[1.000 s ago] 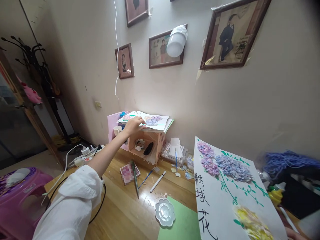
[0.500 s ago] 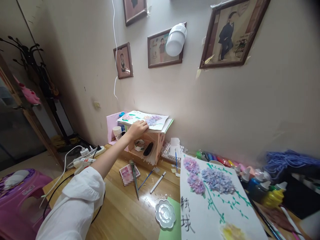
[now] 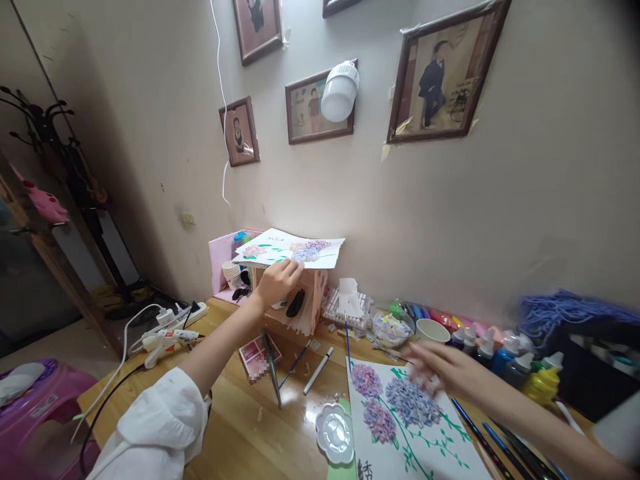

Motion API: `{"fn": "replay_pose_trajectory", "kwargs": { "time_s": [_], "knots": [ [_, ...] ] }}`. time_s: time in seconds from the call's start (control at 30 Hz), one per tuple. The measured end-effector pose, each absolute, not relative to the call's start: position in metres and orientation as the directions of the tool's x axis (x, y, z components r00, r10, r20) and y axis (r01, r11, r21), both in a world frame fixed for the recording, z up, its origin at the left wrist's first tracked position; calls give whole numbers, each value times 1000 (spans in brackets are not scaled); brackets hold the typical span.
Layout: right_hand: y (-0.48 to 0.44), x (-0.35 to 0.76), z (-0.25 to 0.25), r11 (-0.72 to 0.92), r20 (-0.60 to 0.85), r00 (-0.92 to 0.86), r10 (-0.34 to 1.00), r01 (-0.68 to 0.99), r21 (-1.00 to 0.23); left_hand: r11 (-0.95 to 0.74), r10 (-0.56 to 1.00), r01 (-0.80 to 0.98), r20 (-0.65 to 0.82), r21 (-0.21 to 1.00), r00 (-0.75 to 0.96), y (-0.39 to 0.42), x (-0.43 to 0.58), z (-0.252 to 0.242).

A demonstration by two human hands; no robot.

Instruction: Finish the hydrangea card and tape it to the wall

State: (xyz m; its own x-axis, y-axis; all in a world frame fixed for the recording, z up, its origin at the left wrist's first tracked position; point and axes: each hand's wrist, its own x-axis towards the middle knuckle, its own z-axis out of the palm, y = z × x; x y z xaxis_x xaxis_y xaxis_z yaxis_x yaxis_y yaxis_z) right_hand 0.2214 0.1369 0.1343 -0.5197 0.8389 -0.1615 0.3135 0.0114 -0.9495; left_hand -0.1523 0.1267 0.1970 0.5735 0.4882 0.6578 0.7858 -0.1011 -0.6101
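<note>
My left hand (image 3: 278, 285) reaches forward, its fingers closed on the near edge of a white sheet with a flower picture (image 3: 273, 254). That sheet lies over the top of an open-fronted pink box (image 3: 318, 300). Over on the right, my right hand (image 3: 434, 368) hovers above a second flower picture (image 3: 420, 437). Its fingers are stretched out, a little blurred, with nothing in them. Purple and blue raised blossoms, green stems and a black written character show on this second picture, which lies on the table.
A white flower-shaped palette (image 3: 335, 433) sits left of the near picture. Brushes and a white marker (image 3: 319, 371) lie mid-table. Paint bottles (image 3: 515, 370), a paper bowl (image 3: 433, 331) and blue yarn (image 3: 575, 317) stand at right. A glue gun (image 3: 163, 343) and power strip (image 3: 193, 317) are at left.
My right hand has come into view from the right. The near picture now sits lower in view. The sheet under my left hand has shifted slightly, its right edge now further right.
</note>
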Motion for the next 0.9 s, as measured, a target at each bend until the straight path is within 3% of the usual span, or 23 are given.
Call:
{"fn": "replay_pose_trajectory", "kwargs": {
  "time_s": [0.07,0.2,0.3,0.53,0.7,0.77,0.83,0.9],
  "knots": [
    [151,166,172,-117,-210,-633,745,186,-976,-113,473,780,657,-615,587,119,-144,193],
    [177,86,221,-260,-196,-603,773,-20,-965,-131,466,786,662,-605,587,108,-131,189],
    [192,63,233,-241,-139,-597,790,-94,-966,-158,474,789,655,-594,589,103,-128,186],
    [205,51,236,-178,-103,-557,824,-82,-981,-264,482,784,627,-562,612,106,-124,182],
    [198,53,229,-81,3,-527,850,-136,-987,-251,442,848,724,-466,529,84,-123,186],
    [193,63,224,-47,37,-509,860,-151,-987,-210,356,945,881,-249,311,61,-136,189],
    [187,79,220,-22,57,-496,866,-153,-988,-150,169,967,969,203,-178,39,-157,191],
    [179,97,215,-7,65,-496,866,-143,-990,-248,42,741,771,624,-635,22,-182,191]
  ]
}}
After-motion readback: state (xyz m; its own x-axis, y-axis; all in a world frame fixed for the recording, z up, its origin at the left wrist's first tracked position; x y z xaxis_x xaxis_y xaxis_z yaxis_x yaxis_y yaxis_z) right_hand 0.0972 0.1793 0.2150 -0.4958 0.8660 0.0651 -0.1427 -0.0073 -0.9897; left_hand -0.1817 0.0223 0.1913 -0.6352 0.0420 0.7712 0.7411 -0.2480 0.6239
